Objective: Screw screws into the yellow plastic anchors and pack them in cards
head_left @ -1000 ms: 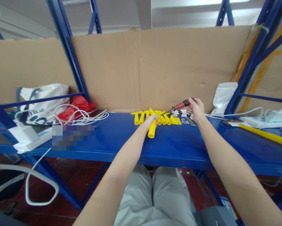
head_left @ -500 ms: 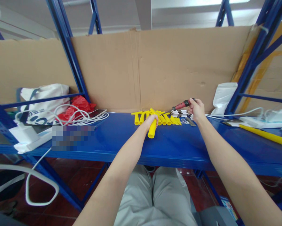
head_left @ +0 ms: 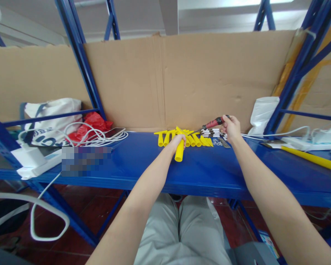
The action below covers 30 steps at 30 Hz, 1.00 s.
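My left hand point(head_left: 179, 141) is wrapped round a yellow plastic tube point(head_left: 179, 154), its open round end facing me. In my right hand point(head_left: 231, 129) is a screwdriver point(head_left: 213, 123) with a red and black handle, gripped near the handle's end. Its shaft slants down to the left, and the tip meets the yellow piece beside my left fingers; the exact contact is too small to make out. Behind and beside my left hand lie several similar yellow tubes point(head_left: 196, 140) in a row. Small pointed yellow pieces point(head_left: 207, 141) lie to their right.
Striped black-and-white pieces point(head_left: 211, 132), small white bits point(head_left: 216, 142) and a grey metal strip point(head_left: 224, 143) lie by my right hand. White cables point(head_left: 110, 138) and a red bag point(head_left: 92, 125) are left; a long yellow bar point(head_left: 314, 159) is right. Cardboard point(head_left: 209, 81) backs the blue shelf point(head_left: 137, 158).
The near end of the yellow tube has shifted very slightly right. Both hands and the screwdriver stay almost in place.
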### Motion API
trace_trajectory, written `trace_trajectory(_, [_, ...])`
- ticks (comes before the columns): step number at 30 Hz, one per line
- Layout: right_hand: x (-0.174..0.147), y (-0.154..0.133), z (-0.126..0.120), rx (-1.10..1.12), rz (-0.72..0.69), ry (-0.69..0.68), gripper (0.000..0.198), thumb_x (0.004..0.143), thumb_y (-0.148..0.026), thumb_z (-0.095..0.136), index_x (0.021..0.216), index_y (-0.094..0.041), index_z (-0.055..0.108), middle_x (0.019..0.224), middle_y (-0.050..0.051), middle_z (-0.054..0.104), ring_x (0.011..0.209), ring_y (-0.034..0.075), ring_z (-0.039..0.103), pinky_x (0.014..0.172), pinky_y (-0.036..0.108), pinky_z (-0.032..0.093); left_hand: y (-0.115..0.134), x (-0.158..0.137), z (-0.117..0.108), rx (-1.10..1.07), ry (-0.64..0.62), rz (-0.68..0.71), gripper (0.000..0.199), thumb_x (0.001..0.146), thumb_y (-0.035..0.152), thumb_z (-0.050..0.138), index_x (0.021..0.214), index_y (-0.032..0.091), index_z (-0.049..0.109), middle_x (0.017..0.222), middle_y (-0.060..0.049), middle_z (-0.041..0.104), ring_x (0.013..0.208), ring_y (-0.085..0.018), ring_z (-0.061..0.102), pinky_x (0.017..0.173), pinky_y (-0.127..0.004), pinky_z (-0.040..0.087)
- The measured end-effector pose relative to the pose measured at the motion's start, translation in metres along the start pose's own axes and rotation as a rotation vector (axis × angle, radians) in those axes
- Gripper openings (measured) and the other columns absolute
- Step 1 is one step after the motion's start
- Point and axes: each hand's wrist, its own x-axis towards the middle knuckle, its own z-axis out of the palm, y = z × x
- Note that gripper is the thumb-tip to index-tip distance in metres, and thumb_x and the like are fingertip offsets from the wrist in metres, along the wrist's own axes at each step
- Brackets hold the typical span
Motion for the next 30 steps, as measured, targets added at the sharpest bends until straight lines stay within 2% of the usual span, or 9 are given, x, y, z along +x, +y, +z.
trace_trajectory(7, [-0.0014, -0.0025, 0.0016, 0.022, 0.030, 0.028, 0.045, 0.062, -0.050, 0.072, 0.073, -0.024, 0.037, 0.047, -0.011, 0.030, 0.036, 0.005, 0.027, 0.033, 0.019, 0.017, -0.0010, 0.0019, -0.0016, 0.016, 0.004, 0.014, 0.019, 0.067, 0.007, 0.049, 0.051, 0.018, 0.044, 0.040, 0.000, 0.041, 0.033, -0.010, 0.039, 0.039, -0.023, 0.033])
trace_trajectory(24, [0.0003, -0.0003, -0.0003, -0.006, 0.007, -0.003, 0.044, 0.064, -0.051, 0.070, 0.073, -0.024, 0.036, 0.049, -0.010, 0.028, 0.037, 0.005, 0.027, 0.033, 0.020, 0.016, 0.0002, 0.0000, -0.0001, -0.001, -0.029, -0.016, 0.017, 0.066, 0.009, 0.048, 0.053, 0.018, 0.043, 0.038, 0.001, 0.040, 0.032, -0.010, 0.038, 0.036, -0.021, 0.031])
trace_trajectory(30, [-0.0023, -0.0038, 0.0002, -0.036, 0.003, 0.016, 0.035, 0.065, -0.044, 0.067, 0.072, -0.024, 0.039, 0.046, -0.010, 0.031, 0.036, 0.007, 0.028, 0.034, 0.021, 0.018, 0.0010, -0.0023, 0.0000, 0.011, -0.027, -0.003, 0.019, 0.066, 0.009, 0.045, 0.051, 0.019, 0.041, 0.038, 0.000, 0.039, 0.033, -0.010, 0.036, 0.037, -0.022, 0.031])
